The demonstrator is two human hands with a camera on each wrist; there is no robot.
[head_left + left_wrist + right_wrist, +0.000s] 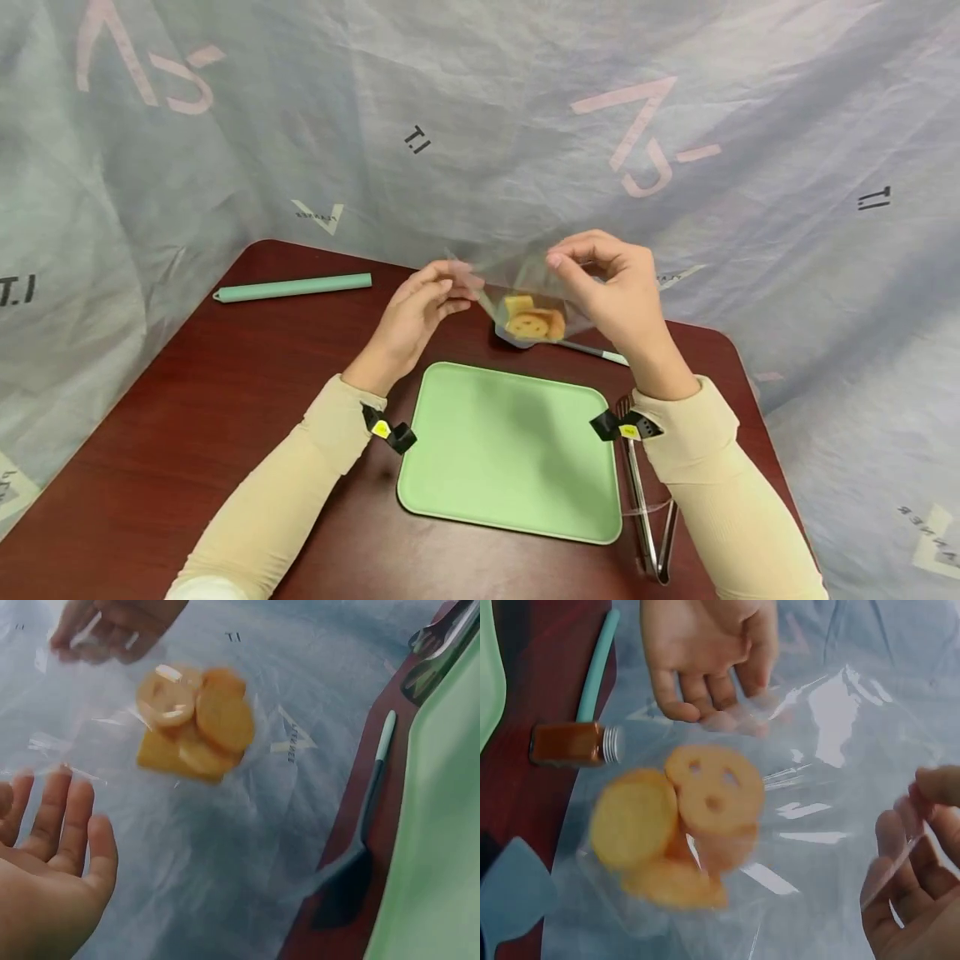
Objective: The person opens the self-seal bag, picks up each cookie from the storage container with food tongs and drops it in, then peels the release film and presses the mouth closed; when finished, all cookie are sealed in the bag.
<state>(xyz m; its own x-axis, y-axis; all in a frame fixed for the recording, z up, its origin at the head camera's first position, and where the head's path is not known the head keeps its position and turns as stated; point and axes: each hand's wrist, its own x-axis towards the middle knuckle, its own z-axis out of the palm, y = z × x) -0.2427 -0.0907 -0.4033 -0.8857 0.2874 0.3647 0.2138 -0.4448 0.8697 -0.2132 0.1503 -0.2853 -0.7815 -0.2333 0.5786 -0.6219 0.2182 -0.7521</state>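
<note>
A clear plastic bag (498, 271) hangs in the air beyond the green tray, with several yellow-orange pieces of food (534, 323) inside. One round piece, plain in the right wrist view, has a smiley face (714, 791). My right hand (618, 287) pinches the bag's upper edge between thumb and fingers. On the other side, my left hand (416, 312) has its fingers loosely extended against the film. The left wrist view shows that palm (45, 892) turned up and its fingers apart. Part of the bag's outline is too transparent to follow.
A light green tray (510, 450) lies on the dark red table (187, 433). Metal tongs (652, 542) lie right of it, partly under my right forearm. Behind the bag is a spatula (369, 802). A green tube (296, 287) lies far left; a brown-filled jar (566, 744) shows in the right wrist view.
</note>
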